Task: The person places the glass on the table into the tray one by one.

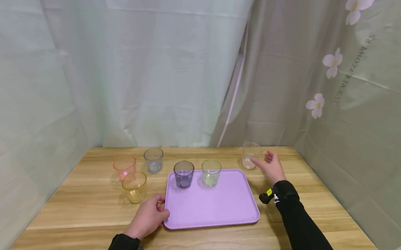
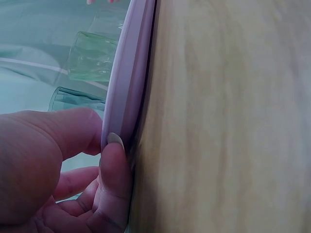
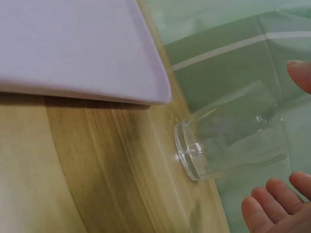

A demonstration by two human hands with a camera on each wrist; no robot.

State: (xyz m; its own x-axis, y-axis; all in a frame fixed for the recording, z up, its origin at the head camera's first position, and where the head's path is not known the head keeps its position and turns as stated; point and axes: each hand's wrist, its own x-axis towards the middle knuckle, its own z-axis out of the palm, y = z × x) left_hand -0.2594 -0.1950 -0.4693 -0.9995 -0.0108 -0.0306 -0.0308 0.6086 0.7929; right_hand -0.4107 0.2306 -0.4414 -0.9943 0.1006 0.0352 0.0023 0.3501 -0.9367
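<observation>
My left hand [image 1: 148, 216] pinches the left rim of a lilac tray [image 1: 210, 210], thumb on top and a finger at the outer side in the left wrist view. Toward the tray's back edge stand a dark purple-grey glass [image 1: 184, 175] and a pale green glass [image 1: 211, 174]. Beyond the tray's back right corner, a clear glass [image 3: 228, 136] stands upright on the table. My right hand [image 1: 271, 167] is right beside it, thumb and fingers spread apart with a gap to the glass in the right wrist view.
Left of the tray, a yellow glass [image 1: 135, 189], a pink glass [image 1: 125, 168] and a blue-grey glass [image 1: 153, 160] stand on the wooden table [image 1: 87, 212]. Pale curtains [image 1: 167, 64] hang behind the table and along both sides.
</observation>
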